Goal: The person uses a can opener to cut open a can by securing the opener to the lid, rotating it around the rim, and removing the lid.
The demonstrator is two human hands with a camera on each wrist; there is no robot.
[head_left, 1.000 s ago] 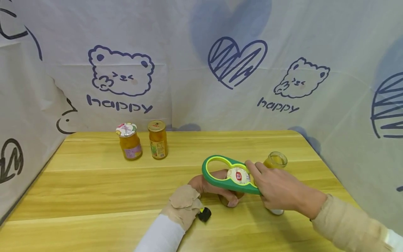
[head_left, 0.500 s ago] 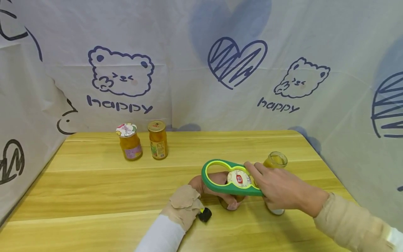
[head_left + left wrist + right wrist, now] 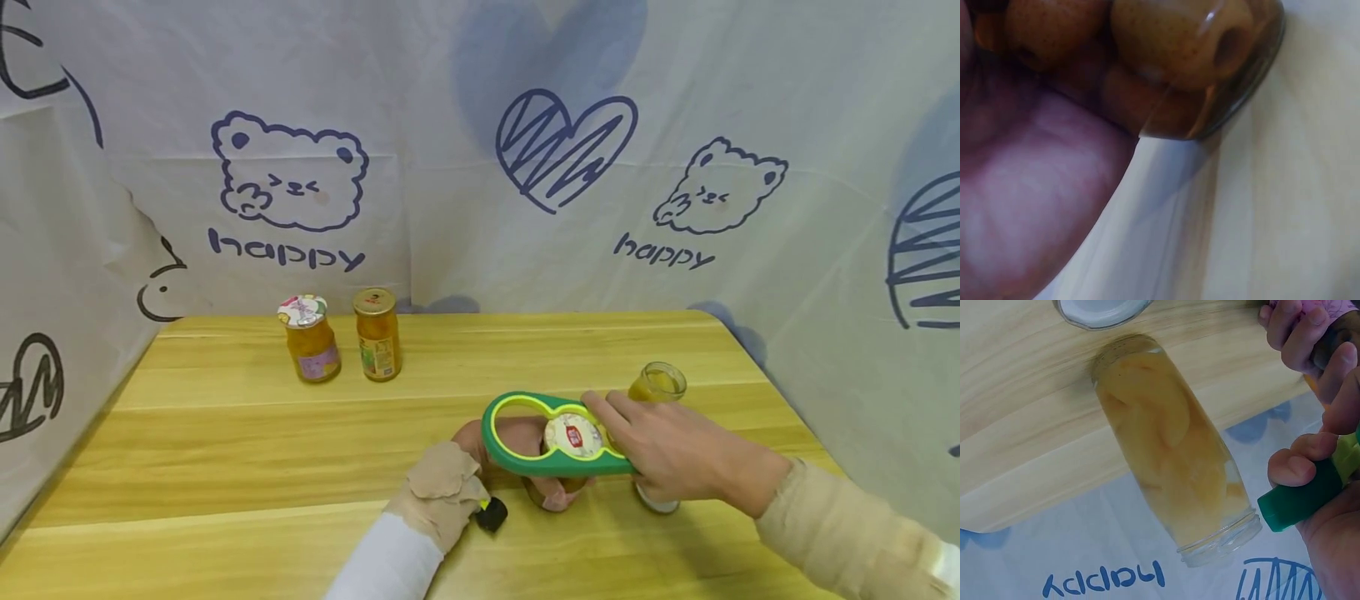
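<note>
One printed cloth backdrop (image 3: 435, 233) behind, then the wood table (image 3: 247, 450), with the work sitting right of centre.

Both hands loaded, meeting at one jar. My right hand (image 3: 667, 442) has its fingers wrapped round the handle end of the green opener (image 3: 555, 468). My left hand (image 3: 521, 437) is clamped round the held jar (image 3: 1179, 44), right under the opener. Can't tell whether its base is on the wood or lifted. Opener lies across the top: middle opening round the held lid (image 3: 573, 436), big loop over my left hand.

Jars next, four total. Open jar (image 3: 1166, 444): upright, just past my right hand, nothing on its mouth, yellow fruit inside. I'd call that one done. Held jar: capped, fruit in it, so in progress by my read. Back left, well apart from my hands: purple-label jar (image 3: 315, 350) and gold-lid jar (image 3: 378, 342), upright, capped, no hand on either. If they count too, they're what's left.

Smallest: lids. Loose lid (image 3: 1104, 311) lies on the table near the open jar's base, pale underside up, probably that jar's. Held lid, whitish with a red mark, looks level; can't tell if it has loosened.
</note>
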